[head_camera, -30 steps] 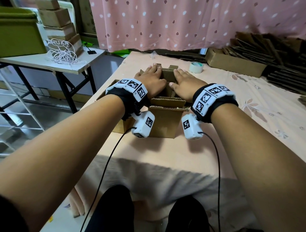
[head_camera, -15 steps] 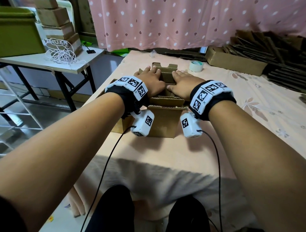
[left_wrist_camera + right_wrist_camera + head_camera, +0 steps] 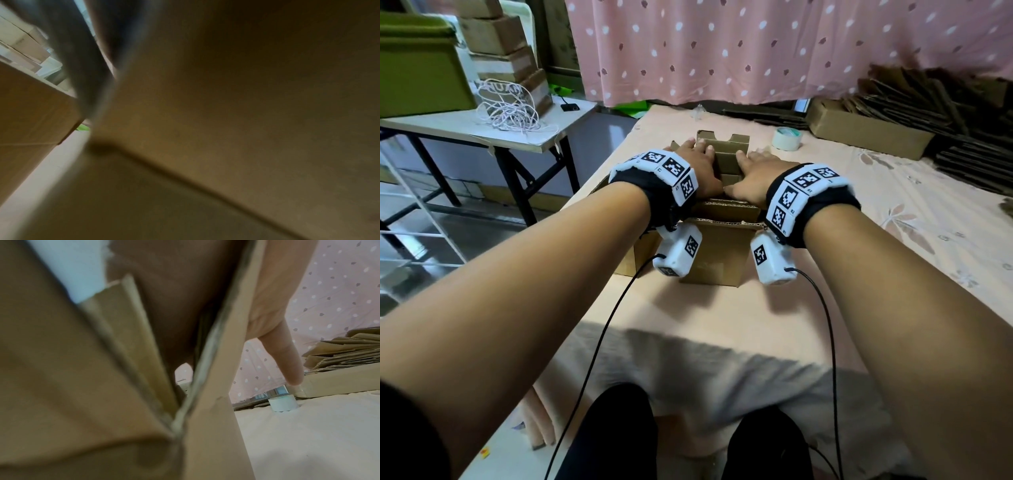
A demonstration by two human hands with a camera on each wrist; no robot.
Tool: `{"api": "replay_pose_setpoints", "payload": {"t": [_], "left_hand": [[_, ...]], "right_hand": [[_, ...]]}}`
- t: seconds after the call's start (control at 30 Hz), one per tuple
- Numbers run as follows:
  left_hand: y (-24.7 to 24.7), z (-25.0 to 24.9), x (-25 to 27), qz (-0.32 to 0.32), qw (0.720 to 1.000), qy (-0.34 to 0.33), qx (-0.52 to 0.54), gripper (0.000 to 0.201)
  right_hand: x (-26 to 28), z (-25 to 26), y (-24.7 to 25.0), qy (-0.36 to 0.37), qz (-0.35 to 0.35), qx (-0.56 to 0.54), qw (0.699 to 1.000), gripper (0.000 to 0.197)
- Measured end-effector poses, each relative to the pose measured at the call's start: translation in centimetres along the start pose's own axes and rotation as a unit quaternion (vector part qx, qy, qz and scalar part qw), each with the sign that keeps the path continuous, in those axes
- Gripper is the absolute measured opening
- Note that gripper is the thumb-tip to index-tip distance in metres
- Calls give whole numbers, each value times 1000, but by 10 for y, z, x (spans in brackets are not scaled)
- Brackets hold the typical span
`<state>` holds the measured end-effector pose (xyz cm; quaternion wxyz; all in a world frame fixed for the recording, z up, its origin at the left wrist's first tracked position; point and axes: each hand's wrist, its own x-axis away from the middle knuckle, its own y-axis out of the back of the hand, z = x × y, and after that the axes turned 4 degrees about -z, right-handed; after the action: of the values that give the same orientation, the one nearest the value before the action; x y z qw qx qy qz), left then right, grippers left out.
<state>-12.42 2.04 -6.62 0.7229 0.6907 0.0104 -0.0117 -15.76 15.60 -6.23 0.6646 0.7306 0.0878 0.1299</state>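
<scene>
A brown cardboard box [image 3: 715,253] stands on the pink cloth near the table's left edge, with its flaps folded inward. My left hand [image 3: 697,164] and right hand [image 3: 753,174] lie side by side on its top, fingers straight, pressing the flaps down. A notched far flap [image 3: 722,142] shows between the fingertips. The left wrist view is filled with blurred cardboard [image 3: 226,113]. In the right wrist view, layered flap edges [image 3: 216,402] run under my palm, and one straight finger [image 3: 287,361] points past them.
A roll of tape [image 3: 786,138] lies just beyond the box. A long carton [image 3: 869,133] and stacks of flattened cardboard sit at the back right. To the left stands a side table [image 3: 465,126] with white cord [image 3: 506,106] and a green bin [image 3: 417,68].
Both hands stay flat on the box top. The fingers have drawn back a little, so more of the far flap shows between them.
</scene>
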Motion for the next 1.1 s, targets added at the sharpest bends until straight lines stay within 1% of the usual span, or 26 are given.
{"api": "replay_pose_setpoints", "payload": {"t": [0.1,0.23,0.5,0.73,0.87,1.1], "left_hand": [[-1,1,-3,2,1000,-1,-9,85],[-5,3,-2,-8,1000,-6,6,87],[-6,6,0,-23,998,-7,59,84],[-8,11,1,-37,992,-7,120,76],[-14,18,-3,-42,989,-9,141,78],[-16,22,-3,-43,987,-15,154,79]], "right_hand": [[1,3,1,-3,-4,7,1000,90],[3,2,-1,-6,-12,-1,1000,90],[0,-10,-14,-4,-29,-63,998,89],[8,-12,-15,-8,-41,-104,994,87],[12,-14,-17,-11,-51,-136,989,84],[11,-15,-19,12,-54,-124,991,80]]}}
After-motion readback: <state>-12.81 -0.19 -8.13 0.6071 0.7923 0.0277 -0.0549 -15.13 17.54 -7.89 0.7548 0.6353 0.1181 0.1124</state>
